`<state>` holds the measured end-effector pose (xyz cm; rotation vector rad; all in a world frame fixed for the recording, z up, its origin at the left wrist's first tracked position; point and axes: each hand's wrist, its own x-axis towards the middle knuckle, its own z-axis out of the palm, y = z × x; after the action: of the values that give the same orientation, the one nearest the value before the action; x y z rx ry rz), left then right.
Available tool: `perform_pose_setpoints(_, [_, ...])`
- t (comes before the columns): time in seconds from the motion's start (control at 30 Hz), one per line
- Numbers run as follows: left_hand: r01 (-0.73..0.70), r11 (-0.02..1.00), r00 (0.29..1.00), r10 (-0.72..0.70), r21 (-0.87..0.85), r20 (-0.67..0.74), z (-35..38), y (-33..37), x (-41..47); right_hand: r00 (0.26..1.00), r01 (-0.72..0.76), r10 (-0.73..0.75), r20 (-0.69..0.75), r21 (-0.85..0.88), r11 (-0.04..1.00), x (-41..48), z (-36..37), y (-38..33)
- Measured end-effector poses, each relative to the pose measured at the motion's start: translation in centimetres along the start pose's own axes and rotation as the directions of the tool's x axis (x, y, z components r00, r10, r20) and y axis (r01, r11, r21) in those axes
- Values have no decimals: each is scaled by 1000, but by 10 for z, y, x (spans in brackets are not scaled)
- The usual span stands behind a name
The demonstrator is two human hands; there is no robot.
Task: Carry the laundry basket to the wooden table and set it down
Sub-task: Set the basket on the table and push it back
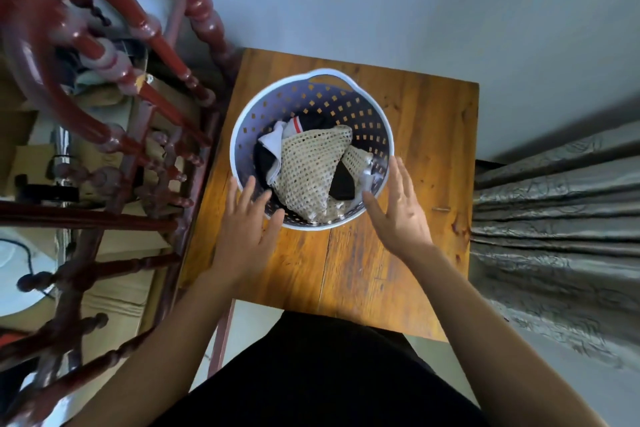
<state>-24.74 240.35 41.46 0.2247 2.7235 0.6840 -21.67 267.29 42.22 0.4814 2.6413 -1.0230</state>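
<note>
Both hands are spread flat with fingers apart, gripping nothing: my left hand hovers at the near-left rim of the one laundry basket, its fingertips overlapping the rim from this angle, though I cannot tell whether they touch it; my right hand stands palm inward just beside the near-right rim. That single round white basket, pierced with rows of small square holes and with one handle slot visible on its far side, sits on the wooden worktop, toward the far half. Inside lies a heap of laundry: one beige open-knit piece on top, with white and black cloth under it. A red turned-wood chair stands against the worktop's left edge, and one grey curtain hangs at the right.
</note>
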Motion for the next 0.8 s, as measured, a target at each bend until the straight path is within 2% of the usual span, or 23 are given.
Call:
perform_pose_setpoints(0.13, [-46,991,996,36,122,84,-1,-11,-7,989,44,-31,142,-85,995,-15,12,2])
perform_pose_setpoints(0.4, [-23,974,1000,23,224,0,10,-12,1,969,177,-136,205,-197,964,40,0,4])
perform_pose_setpoints(0.5, [-51,954,997,66,296,-40,5,-11,17,983,124,-99,155,-160,979,65,-2,-4])
perform_pose_setpoints(0.63, [-42,956,987,84,290,-134,-6,-2,39,1000,-6,9,22,-116,993,91,-7,-21])
perform_pose_setpoints(0.73, [-76,936,986,121,343,-111,-13,-11,52,999,34,-33,11,-146,989,94,-4,-31])
perform_pose_setpoints(0.8, [-123,919,977,178,375,-116,-14,-19,58,994,105,-96,58,-179,978,83,4,-34])
